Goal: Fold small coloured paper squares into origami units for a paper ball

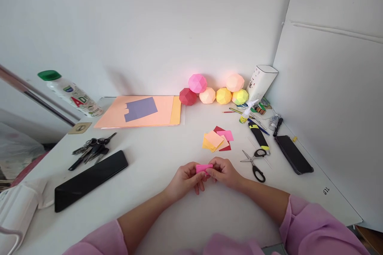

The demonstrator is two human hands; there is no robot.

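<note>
Between my two hands, low over the middle of the white table, is a small pink piece of paper (203,167), seemingly folded. My left hand (186,179) pinches its left side with thumb and fingers. The right end is gripped by my right hand (223,172), its thumb lying across the front. Just beyond my hands lies a loose pile of small coloured paper pieces (216,139) in peach, yellow, red and pink. To the right of my right hand rest open scissors (253,161) with black handles.
A box cutter (257,135), glue bottle (245,114) and phone (293,153) lie right. Faceted paper balls (197,83) stand against the wall. Peach sheets (110,113) with a purple cutout (140,109), keys (92,149), a black tablet-like slab (91,181) and a green-capped bottle (74,95) are left.
</note>
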